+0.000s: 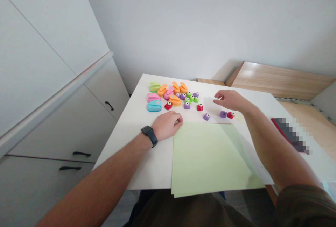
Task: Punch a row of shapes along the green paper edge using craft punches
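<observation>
My left hand (pixel 168 125), with a dark watch on its wrist, rests at the upper left corner of pale green paper sheets (pixel 210 157). Its fingers are curled, and what lies under them is hidden. Over the right half of the table my right hand (pixel 228 100) hovers with nothing in it, thumb and fingers apart. Below it are a small purple craft punch (pixel 223 114) and a red craft punch (pixel 230 115). Another purple punch (pixel 207 116) lies just beyond the paper, and a red punch (pixel 200 107) stands farther back.
Several larger lever punches, including a blue one (pixel 154 106) and an orange one (pixel 174 100), crowd the white table's (pixel 149 167) back left. Small green punches (pixel 192 98) stand beside them. A dark, red-edged object (pixel 288 134) lies at right. Drawers (pixel 52 178) flank the left side.
</observation>
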The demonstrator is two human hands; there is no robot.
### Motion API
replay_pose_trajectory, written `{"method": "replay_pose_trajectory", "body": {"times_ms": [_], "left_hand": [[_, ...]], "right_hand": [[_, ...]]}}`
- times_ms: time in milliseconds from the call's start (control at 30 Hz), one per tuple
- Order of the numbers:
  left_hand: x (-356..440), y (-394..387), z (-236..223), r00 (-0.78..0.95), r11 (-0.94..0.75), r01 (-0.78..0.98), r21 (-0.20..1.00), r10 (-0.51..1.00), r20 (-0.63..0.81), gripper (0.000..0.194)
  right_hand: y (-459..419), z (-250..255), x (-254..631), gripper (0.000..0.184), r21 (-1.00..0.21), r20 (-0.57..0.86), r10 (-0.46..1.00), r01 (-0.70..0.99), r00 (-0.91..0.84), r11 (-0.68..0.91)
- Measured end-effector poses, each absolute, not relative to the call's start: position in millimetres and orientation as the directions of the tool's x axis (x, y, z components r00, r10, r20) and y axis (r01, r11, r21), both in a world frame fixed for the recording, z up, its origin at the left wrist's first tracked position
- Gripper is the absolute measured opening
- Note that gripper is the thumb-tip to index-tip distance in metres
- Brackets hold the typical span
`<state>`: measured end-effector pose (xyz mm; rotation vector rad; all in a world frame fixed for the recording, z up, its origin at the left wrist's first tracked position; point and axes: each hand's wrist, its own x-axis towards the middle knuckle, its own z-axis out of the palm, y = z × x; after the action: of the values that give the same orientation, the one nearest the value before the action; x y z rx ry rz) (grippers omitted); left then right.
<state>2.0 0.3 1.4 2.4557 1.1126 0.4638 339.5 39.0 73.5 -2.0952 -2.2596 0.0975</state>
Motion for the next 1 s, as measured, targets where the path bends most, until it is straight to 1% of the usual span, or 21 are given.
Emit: {"method": "replay_pose_trajectory", "body": {"times_ms": [100,233,300,433,500,700,833,933,1000], "left_hand": [[2.1,0.2,2.3,0.633,-0.605,0.631,0.486,0.763,0.129,0.017],[2.7,-0.1,2.7,0.628,-0.594,0.637,0.49,0.77,0.117,0.018],[3.0,0.2,2.0,0.625,-0.594,0.638,0.49,0.771,0.121,0.017],[3.2,1.1,0.2,0.624,-0.595,0.639,0.487,0.772,0.124,0.016],[3.3,1.2,-0.3,0.625,-0.595,0.639,0.489,0.771,0.122,0.016],[3.6,0.9,-0.1,0.626,-0.594,0.635,0.495,0.771,0.122,0.017],[3.6,1.1,0.8,0.632,-0.599,0.63,0.495,0.765,0.122,0.017],[3.2,0.9,1.8,0.631,-0.6,0.628,0.495,0.765,0.127,0.017],[3.0,0.8,2.4,0.633,-0.601,0.626,0.496,0.764,0.126,0.017]], "right_hand": [[20.9,72.4,356.3,0.044,0.014,-0.089,0.993,0.997,-0.072,0.073],[5.3,60.6,372.1,0.047,0.02,-0.161,0.984,0.997,-0.074,0.079],[1.3,55.2,375.4,0.043,0.01,-0.18,0.978,0.994,-0.105,0.108],[-1.5,53.0,372.1,0.029,-0.023,-0.194,0.97,0.989,-0.145,0.143],[-1.1,55.5,366.7,0.026,-0.033,-0.16,0.977,0.99,-0.142,0.138],[9.8,59.4,342.8,0.026,-0.052,-0.002,0.99,0.988,-0.142,0.142],[25.9,50.6,326.1,0.032,-0.071,0.072,0.989,0.988,-0.13,0.136],[38.8,39.4,316.0,0.028,-0.056,0.104,0.986,0.989,-0.13,0.136],[45.7,31.5,310.8,0.028,-0.067,0.135,0.985,0.99,-0.11,0.12]]}}
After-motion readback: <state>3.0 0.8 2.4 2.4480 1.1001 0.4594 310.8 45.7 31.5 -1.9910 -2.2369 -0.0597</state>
